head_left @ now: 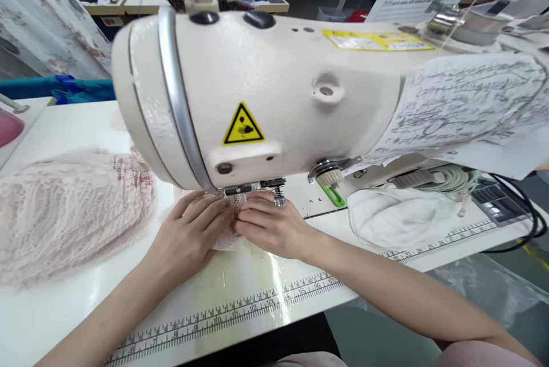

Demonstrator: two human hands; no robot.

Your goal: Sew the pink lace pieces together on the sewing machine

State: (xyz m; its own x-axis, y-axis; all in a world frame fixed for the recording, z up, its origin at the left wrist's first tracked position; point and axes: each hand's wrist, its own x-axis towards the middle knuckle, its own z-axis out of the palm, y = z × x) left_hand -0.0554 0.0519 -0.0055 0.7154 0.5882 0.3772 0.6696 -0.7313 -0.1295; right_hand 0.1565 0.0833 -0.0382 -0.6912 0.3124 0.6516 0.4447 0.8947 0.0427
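1. Two hands, our left hand (189,235) and right hand (274,228), touch lace (238,200) on the surface (240,275) under the sewing machine (266,75).
2. Fingers (257,216) bend close together; we cannot tell if they pinch.
3. We cannot tell what the far tub (331,14) holds.

— What carries the work in this scene?
— A glossy white sewing table (47,321), seen beneath a person's left hand (189,232) and right hand (274,227). A printed ruler scale (231,315) runs along the near edge, on the person's side of the grip.
— And left of the grip?
— A loose heap of pale pink lace (72,212), reddish lines marking the end nearer the hands.
— Directly under the fingers?
— Pale fabric (223,242), mostly hidden.
— To the right?
— A bright green tool (335,196) near the right hand; farther out, a bundled white cloth (398,218).
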